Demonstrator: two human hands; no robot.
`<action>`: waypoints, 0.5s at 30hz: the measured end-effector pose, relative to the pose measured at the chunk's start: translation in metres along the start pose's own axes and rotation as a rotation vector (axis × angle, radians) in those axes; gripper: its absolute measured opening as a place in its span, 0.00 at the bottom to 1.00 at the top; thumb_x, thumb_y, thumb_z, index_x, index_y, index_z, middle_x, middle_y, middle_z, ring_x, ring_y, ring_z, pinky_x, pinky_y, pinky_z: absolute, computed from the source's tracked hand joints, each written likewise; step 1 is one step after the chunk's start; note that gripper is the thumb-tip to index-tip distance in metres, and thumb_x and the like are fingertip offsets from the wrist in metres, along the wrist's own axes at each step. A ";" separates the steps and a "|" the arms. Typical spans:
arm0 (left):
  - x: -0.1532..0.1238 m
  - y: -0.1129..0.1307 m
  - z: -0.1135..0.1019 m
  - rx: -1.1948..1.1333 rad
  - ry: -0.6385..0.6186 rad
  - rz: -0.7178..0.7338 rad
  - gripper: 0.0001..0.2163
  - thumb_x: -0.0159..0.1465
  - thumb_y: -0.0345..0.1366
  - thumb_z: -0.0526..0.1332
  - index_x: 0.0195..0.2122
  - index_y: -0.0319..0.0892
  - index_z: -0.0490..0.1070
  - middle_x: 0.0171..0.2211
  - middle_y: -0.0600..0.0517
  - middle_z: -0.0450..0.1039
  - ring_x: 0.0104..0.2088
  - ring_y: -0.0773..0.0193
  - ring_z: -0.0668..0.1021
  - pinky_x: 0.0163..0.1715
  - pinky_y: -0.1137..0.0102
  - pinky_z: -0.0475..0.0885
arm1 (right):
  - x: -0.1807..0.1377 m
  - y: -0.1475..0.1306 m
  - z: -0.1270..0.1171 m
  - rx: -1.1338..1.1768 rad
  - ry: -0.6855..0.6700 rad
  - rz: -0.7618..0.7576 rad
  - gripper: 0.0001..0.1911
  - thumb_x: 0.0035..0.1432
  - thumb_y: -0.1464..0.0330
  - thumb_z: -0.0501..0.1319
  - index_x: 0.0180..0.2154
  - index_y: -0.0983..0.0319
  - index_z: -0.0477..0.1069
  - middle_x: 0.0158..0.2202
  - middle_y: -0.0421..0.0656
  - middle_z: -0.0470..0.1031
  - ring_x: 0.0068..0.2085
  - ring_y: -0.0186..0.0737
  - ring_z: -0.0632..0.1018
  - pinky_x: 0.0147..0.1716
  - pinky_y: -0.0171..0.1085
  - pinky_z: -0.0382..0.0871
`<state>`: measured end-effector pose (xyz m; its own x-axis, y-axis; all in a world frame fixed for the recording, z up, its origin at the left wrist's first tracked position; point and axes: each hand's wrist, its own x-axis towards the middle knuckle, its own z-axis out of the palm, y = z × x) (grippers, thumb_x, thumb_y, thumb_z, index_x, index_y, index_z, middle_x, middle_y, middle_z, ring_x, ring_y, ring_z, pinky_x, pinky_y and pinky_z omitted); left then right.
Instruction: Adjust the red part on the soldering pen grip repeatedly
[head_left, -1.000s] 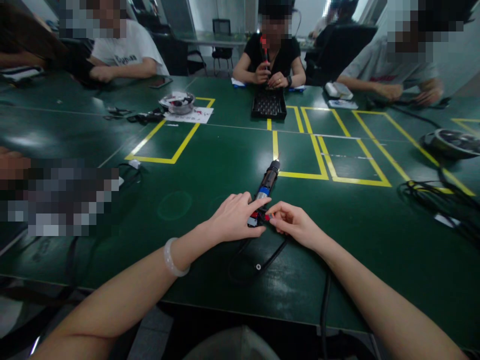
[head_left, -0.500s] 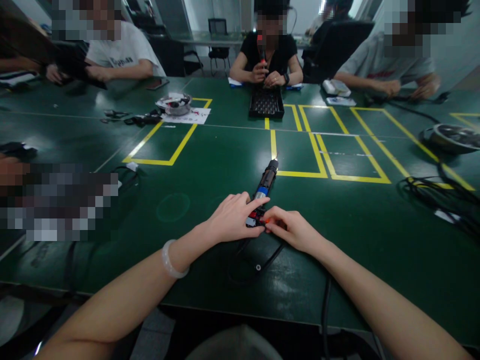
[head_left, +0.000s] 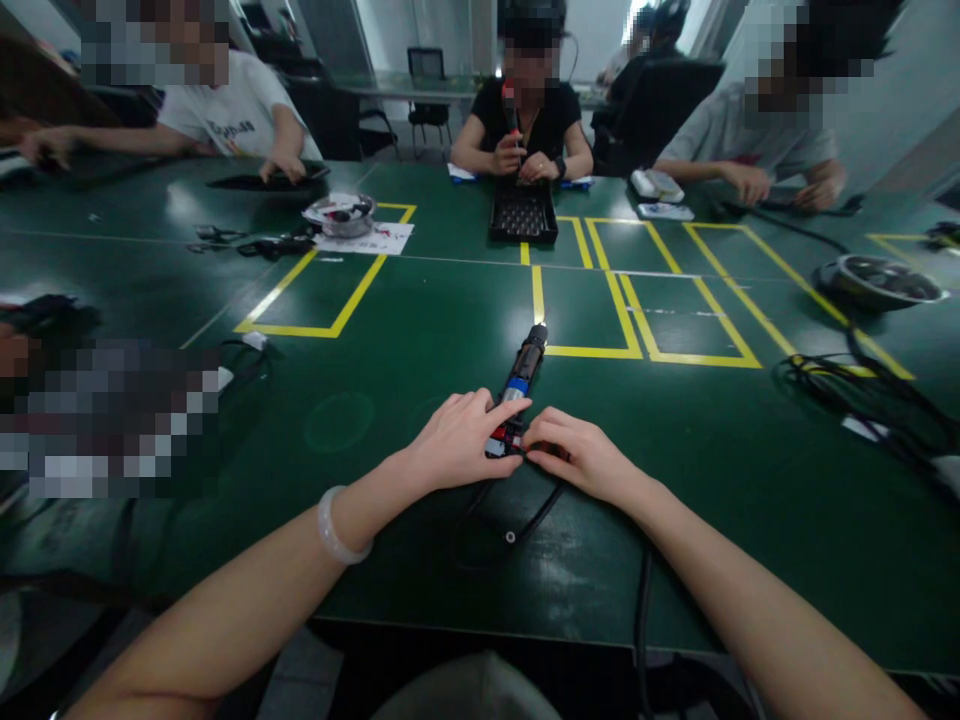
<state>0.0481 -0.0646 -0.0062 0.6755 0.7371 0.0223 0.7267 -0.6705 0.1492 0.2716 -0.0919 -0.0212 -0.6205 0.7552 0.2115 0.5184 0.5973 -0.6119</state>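
Observation:
An electric screwdriver (head_left: pixel 529 355) with its inside laid bare lies slanted on the green table, tip pointing away from me. It has a black nose, a blue band and red parts toward its near end. My left hand (head_left: pixel 457 440) grips that near end, thumb and fingers on either side. Close by on the right, my right hand (head_left: pixel 581 450) pinches at the same end, where a bit of red shows; its fingers largely cover what they hold. A black cable (head_left: pixel 536 515) loops on the table below the hands, with a small pale ring (head_left: pixel 510 537) beside it.
Yellow tape rectangles (head_left: pixel 592 351) mark the green table (head_left: pixel 405 560). Beyond stands a black tray (head_left: pixel 523 225) before a co-worker (head_left: pixel 525 120). A metal bowl (head_left: pixel 345 220) sits left, another bowl (head_left: pixel 881 282) right. Coiled black cables (head_left: pixel 825 375) lie at the right.
My hands stay on the screwdriver; the right fingers have shifted slightly and hide the orange bit seen before. The co-worker at far left has put a dark flat object on the table.

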 end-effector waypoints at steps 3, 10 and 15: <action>0.000 0.000 0.000 0.003 0.001 0.002 0.33 0.62 0.53 0.58 0.67 0.51 0.55 0.42 0.47 0.66 0.41 0.55 0.72 0.44 0.62 0.66 | 0.000 0.000 0.002 -0.022 0.016 0.013 0.06 0.64 0.69 0.58 0.43 0.58 0.71 0.45 0.45 0.71 0.42 0.39 0.76 0.39 0.36 0.71; -0.001 0.002 -0.002 -0.007 -0.003 -0.002 0.33 0.62 0.53 0.57 0.67 0.50 0.55 0.42 0.47 0.65 0.41 0.55 0.72 0.43 0.63 0.66 | 0.000 0.001 0.006 -0.020 0.041 0.026 0.06 0.66 0.71 0.56 0.42 0.59 0.71 0.43 0.45 0.72 0.43 0.40 0.76 0.42 0.38 0.72; -0.001 0.002 -0.002 -0.003 0.003 -0.007 0.33 0.62 0.53 0.57 0.67 0.51 0.55 0.42 0.47 0.65 0.41 0.55 0.71 0.43 0.63 0.66 | 0.000 -0.002 0.005 -0.004 0.047 0.047 0.06 0.65 0.71 0.57 0.41 0.60 0.72 0.40 0.45 0.74 0.41 0.40 0.76 0.38 0.36 0.72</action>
<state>0.0489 -0.0668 -0.0040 0.6699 0.7420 0.0242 0.7311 -0.6650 0.1521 0.2675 -0.0945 -0.0239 -0.5670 0.7943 0.2180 0.5486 0.5616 -0.6194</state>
